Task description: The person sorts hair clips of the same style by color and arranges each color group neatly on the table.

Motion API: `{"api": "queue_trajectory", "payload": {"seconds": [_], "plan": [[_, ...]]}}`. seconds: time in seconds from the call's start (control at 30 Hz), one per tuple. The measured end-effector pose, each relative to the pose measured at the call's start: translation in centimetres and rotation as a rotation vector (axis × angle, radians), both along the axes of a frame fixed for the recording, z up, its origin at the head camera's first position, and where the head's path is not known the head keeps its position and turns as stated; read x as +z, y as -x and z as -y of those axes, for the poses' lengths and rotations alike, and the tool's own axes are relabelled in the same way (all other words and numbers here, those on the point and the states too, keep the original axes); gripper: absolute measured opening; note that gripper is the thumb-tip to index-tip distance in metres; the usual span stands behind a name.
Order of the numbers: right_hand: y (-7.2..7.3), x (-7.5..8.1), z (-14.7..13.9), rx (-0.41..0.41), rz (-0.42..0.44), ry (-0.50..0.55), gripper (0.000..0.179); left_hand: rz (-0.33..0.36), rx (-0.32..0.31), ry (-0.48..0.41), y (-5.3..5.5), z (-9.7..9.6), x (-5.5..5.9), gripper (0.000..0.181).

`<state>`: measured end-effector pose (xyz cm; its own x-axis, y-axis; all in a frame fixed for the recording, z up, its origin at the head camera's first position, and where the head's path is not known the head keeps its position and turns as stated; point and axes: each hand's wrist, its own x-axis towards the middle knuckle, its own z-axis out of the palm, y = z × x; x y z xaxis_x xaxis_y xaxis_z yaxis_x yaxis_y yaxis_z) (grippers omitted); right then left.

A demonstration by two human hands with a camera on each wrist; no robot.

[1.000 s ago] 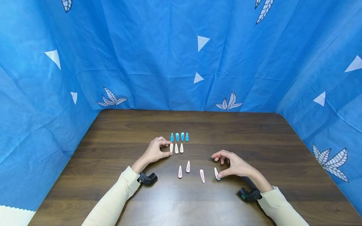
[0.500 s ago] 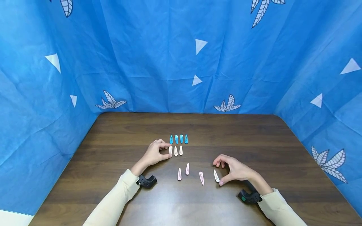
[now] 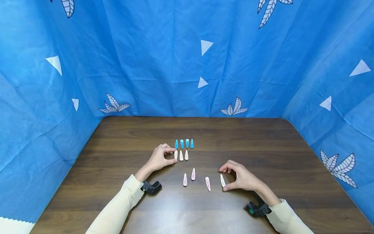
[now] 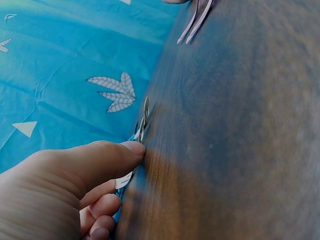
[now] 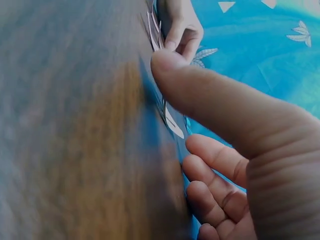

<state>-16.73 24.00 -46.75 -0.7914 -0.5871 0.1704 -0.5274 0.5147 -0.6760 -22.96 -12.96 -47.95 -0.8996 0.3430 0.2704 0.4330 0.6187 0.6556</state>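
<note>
In the head view, my left hand (image 3: 160,157) pinches a white snap hair clip (image 3: 176,155) end to end between thumb and index finger, at the left of a short row. Two more white hair clips (image 3: 184,155) lie beside it. My right hand (image 3: 242,175) bends around a slightly tilted white hair clip (image 3: 222,180) flat on the table. Its thumb is at the clip's lower end, while a small gap separates the fingers from the upper tip. In the right wrist view that white clip (image 5: 174,124) shows between thumb and fingers.
Several blue hair clips (image 3: 184,143) stand in a row just behind the white ones. Three pink hair clips (image 3: 193,174) are scattered between the hands on the brown wooden table (image 3: 251,136). A blue patterned cloth (image 3: 163,65) hangs around the back and sides.
My right thumb slides off the white clip's lower end, then returns to it, and the fingers draw slightly nearer. The left hand keeps its place at the row. The head view tilts a little.
</note>
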Motion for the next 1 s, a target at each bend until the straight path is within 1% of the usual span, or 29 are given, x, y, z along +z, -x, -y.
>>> {"api": "queue_trajectory", "payload": {"seconds": [0.3, 0.43, 0.67, 1.0], "plan": [[-0.01, -0.15, 0.11, -0.029, -0.04, -0.008, 0.051, 0.006, 0.0, 0.015, 0.14, 0.07, -0.01, 0.043], [-0.01, -0.22, 0.09, -0.031, -0.042, -0.015, 0.048, -0.001, -0.003, 0.01, 0.17, 0.12, -0.1, 0.043], [0.09, -0.34, 0.17, -0.022, -0.059, -0.018, 0.049, -0.009, -0.004, 0.006, 0.16, 0.19, -0.16, 0.043], [0.1, -0.5, 0.18, -0.006, -0.119, 0.009, 0.044, 0.007, -0.004, 0.005, 0.26, 0.14, -0.06, 0.044]]}}
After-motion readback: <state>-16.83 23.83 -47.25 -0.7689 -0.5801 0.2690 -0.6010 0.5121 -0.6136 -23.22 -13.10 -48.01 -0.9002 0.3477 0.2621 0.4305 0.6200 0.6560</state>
